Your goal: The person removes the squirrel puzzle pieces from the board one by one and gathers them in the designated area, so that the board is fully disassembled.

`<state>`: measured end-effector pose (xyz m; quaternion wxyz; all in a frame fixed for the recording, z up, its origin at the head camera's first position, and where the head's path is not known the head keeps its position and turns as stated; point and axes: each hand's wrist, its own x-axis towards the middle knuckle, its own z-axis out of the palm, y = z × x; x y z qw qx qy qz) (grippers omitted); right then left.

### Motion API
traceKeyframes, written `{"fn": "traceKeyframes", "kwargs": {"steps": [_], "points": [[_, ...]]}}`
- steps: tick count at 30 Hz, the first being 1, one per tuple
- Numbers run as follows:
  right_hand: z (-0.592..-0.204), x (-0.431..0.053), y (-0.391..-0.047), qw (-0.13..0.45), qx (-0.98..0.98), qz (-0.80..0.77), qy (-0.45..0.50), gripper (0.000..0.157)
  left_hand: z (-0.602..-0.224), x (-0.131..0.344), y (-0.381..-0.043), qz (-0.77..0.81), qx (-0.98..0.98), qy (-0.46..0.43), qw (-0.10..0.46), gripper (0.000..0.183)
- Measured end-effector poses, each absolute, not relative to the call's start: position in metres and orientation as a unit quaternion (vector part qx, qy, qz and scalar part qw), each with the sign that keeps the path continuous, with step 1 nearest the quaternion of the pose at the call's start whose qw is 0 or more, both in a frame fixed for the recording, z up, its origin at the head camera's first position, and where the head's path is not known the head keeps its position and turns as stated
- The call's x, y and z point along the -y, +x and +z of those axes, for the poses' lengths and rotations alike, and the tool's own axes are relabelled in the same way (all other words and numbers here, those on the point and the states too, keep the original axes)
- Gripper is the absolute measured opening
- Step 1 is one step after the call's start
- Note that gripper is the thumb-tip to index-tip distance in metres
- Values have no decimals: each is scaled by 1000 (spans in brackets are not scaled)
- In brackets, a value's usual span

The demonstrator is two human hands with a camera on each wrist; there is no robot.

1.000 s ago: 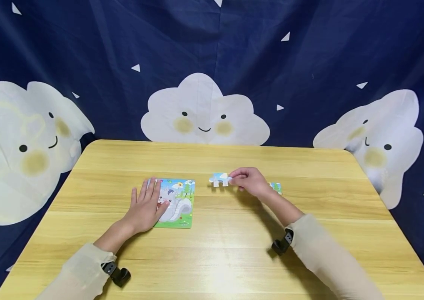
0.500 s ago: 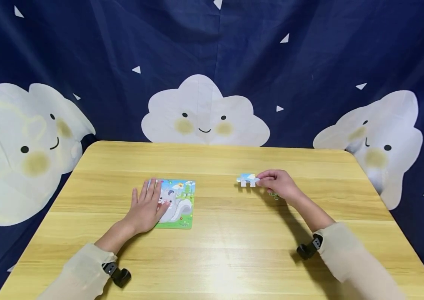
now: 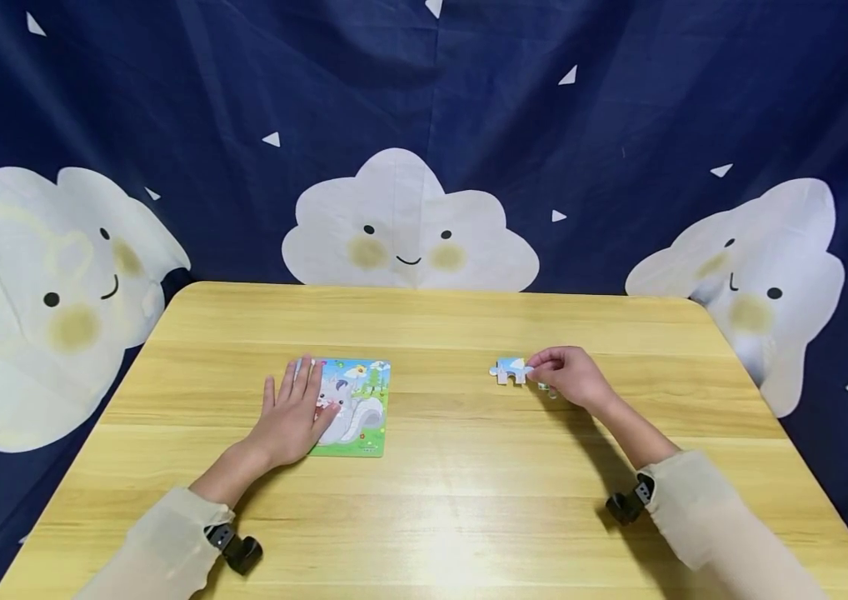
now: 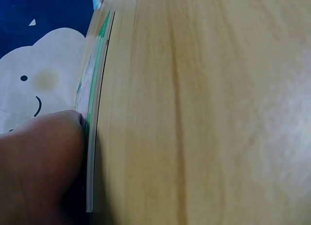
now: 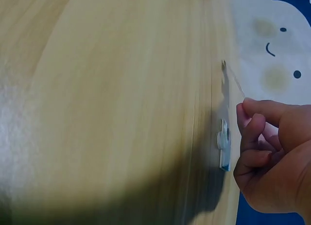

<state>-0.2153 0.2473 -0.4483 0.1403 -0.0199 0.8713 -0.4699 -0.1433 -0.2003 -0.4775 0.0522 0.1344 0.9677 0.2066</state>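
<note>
A square squirrel puzzle (image 3: 364, 417) lies on the wooden table, left of the middle. My left hand (image 3: 291, 421) rests flat over its left part with straight fingers, hiding that side of the picture. Farther right, my right hand (image 3: 574, 377) pinches the right end of a blue and white jigsaw piece (image 3: 511, 370) between thumb and finger. The right wrist view shows this piece tilted, its far end low at the tabletop. Beneath the right hand lies a second jigsaw piece (image 5: 225, 145), mostly covered by the fingers in the head view.
The light wooden table (image 3: 424, 517) reaches back to a dark blue curtain (image 3: 424, 75) printed with smiling clouds. Each wrist carries a small black camera, the left camera (image 3: 235, 550) and the right camera (image 3: 630, 502), close above the tabletop.
My right hand has moved right with the pinched jigsaw piece, away from the puzzle, then slightly nearer the front and lower. The left hand has stayed on the puzzle.
</note>
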Motion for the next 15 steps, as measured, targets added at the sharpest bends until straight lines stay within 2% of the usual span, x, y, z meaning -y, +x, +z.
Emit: {"fn": "traceKeyframes", "kwargs": {"steps": [8,15], "points": [[-452,-244,-213,121,-897,-423,-41,11,-489,204,-147,217,-965,140,49,79],[-450,-241,-213,114,-899,-419,-55,12,-492,206,-148,211,-966,142,53,81]]}}
